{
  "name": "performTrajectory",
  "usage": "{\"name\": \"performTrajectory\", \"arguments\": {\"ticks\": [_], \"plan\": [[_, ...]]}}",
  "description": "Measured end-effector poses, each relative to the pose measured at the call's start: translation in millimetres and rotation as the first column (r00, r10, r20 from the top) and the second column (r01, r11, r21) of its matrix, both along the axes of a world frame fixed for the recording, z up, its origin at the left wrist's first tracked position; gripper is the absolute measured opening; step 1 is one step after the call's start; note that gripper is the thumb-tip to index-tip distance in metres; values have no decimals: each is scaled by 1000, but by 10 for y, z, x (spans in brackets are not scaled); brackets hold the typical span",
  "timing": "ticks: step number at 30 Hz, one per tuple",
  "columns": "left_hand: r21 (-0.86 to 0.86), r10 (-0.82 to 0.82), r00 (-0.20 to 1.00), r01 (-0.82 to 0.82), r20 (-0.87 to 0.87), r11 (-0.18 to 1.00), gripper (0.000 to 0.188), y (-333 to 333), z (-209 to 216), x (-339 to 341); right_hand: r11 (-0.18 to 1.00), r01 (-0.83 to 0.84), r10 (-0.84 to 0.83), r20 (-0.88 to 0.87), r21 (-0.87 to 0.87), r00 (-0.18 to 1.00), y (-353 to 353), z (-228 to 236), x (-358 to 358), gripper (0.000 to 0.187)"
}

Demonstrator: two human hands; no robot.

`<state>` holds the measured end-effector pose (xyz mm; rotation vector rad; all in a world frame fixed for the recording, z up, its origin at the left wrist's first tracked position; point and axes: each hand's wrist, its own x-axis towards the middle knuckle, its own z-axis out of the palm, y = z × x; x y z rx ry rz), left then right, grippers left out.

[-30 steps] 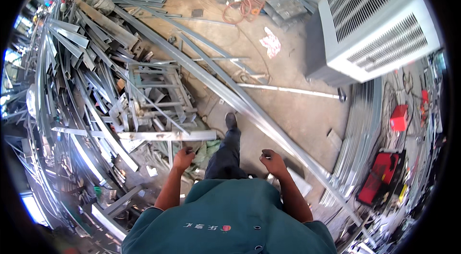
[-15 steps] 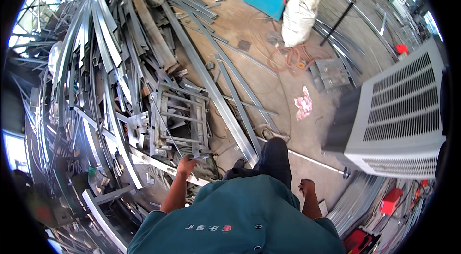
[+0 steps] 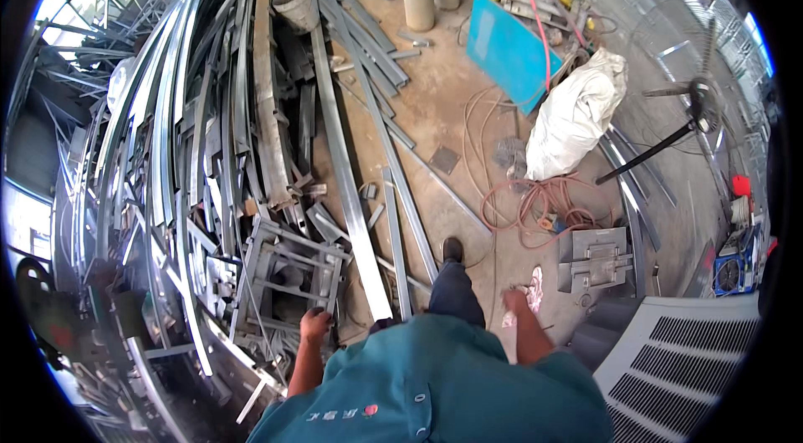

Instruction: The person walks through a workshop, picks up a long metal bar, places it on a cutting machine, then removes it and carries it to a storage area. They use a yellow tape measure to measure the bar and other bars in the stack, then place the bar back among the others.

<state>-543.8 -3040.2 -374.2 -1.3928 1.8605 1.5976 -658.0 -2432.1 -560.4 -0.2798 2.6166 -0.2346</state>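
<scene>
My left hand (image 3: 315,323) hangs low at my left side with its fingers curled. What it holds, if anything, is too small or hidden to make out. Nearest to it is a grey welded metal frame (image 3: 288,263) with several crossbars. On my right, my right hand (image 3: 516,302) is loosely curled, with nothing visible in it. In the picture it overlaps a pink-and-white cloth (image 3: 535,286) lying on the floor. My leg and dark shoe (image 3: 452,250) reach forward beside long metal profiles (image 3: 396,246).
Piled metal profiles (image 3: 171,117) fill the left, near a bucket (image 3: 295,6). Ahead are a blue panel (image 3: 512,50), a white sack (image 3: 577,112) and a coiled hose (image 3: 544,204). A metal box (image 3: 595,261), a fan stand (image 3: 648,154) and a grey vented unit (image 3: 686,359) stand right.
I have stepped forward and turned somewhat, and the vented unit now sits lower in view. My right hand has swung forward. The sack, hose and metal box appear closer.
</scene>
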Motion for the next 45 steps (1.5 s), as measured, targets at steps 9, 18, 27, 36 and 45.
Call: {"name": "performTrajectory", "arguments": {"ticks": [9, 18, 27, 36, 45], "plan": [[-181, 5, 980, 32, 200, 983, 37, 695, 697, -1706, 662, 383, -472, 39, -644, 881, -502, 1327, -4721, 26], [-178, -769, 391, 919, 505, 351, 17, 455, -637, -3007, 516, 647, -414, 498, -561, 762, -1407, 1800, -6176, 27], [-65, 231, 961, -243, -152, 968, 52, -81, 429, -5548, 934, 347, -255, 525, -83, 812, -925, 1048, -6952, 19], [-188, 485, 874, -472, 27, 861, 48, -686, 35, -6388, 879, 451, -277, 604, -154, 747, -2307, 254, -9403, 29], [-264, 577, 812, -578, -91, 772, 50, -1101, 593, -7529, 892, 82, 48, 272, -445, 961, -4989, 1161, -12110, 34]]}}
